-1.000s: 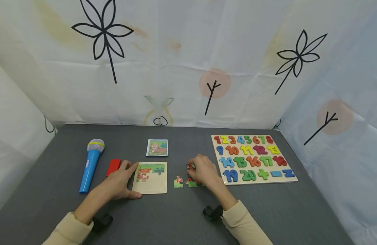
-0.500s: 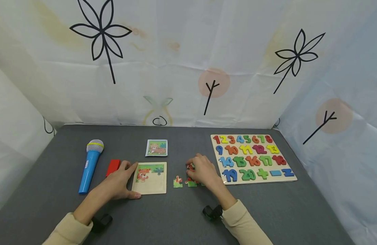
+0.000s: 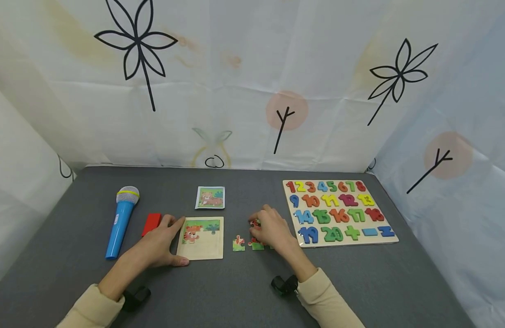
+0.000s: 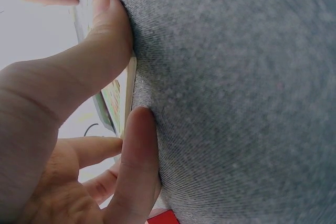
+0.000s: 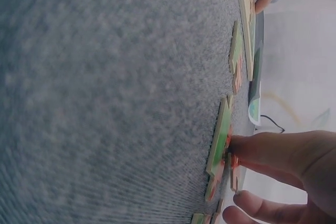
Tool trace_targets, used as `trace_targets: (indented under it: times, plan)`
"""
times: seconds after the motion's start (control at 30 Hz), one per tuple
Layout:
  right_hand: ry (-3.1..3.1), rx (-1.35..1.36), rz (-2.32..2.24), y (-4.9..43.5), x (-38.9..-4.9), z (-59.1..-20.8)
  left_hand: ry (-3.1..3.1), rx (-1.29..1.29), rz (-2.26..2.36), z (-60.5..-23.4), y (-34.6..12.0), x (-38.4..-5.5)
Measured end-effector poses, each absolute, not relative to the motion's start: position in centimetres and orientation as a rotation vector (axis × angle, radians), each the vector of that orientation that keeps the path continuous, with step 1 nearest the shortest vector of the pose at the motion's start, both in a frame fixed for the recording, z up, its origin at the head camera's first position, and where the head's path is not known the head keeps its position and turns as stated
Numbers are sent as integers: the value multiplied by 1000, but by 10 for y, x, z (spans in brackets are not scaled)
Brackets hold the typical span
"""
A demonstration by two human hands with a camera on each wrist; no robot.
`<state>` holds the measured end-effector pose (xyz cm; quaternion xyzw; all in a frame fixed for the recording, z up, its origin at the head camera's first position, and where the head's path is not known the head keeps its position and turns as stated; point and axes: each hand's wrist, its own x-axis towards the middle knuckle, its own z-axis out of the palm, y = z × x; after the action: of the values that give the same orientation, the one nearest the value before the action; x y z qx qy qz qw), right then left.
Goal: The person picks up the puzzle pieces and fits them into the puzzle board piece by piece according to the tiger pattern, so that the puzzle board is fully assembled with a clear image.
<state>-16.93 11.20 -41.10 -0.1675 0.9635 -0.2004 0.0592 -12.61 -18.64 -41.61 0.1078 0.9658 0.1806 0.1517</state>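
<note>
In the head view my left hand (image 3: 160, 241) holds the square wooden puzzle board (image 3: 207, 248) at its left side, thumb at the near corner and fingers toward the far one. Joined pieces with a tiger (image 3: 192, 233) and greenery lie along the board's top left. My right hand (image 3: 273, 230), right of the board, pinches a red-and-green puzzle piece (image 3: 255, 223) by thumb and finger. The right wrist view shows this piece (image 5: 234, 174) close beside another piece (image 5: 219, 137) on the table. One more loose piece (image 3: 238, 243) lies nearer the board.
A picture card (image 3: 210, 198) lies beyond the board. On the left are a blue toy microphone (image 3: 122, 228) and a red block (image 3: 152, 222). A number puzzle board (image 3: 340, 214) occupies the right side, close to my right hand. White printed cloth (image 3: 236, 91) encloses the grey table (image 3: 219, 296).
</note>
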Motion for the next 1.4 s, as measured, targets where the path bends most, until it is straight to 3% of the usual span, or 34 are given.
trace_targets:
  times: [1.4]
  plan:
    - [2940, -771, -597, 89, -164, -401, 2778, 318, 529, -419, -187, -125]
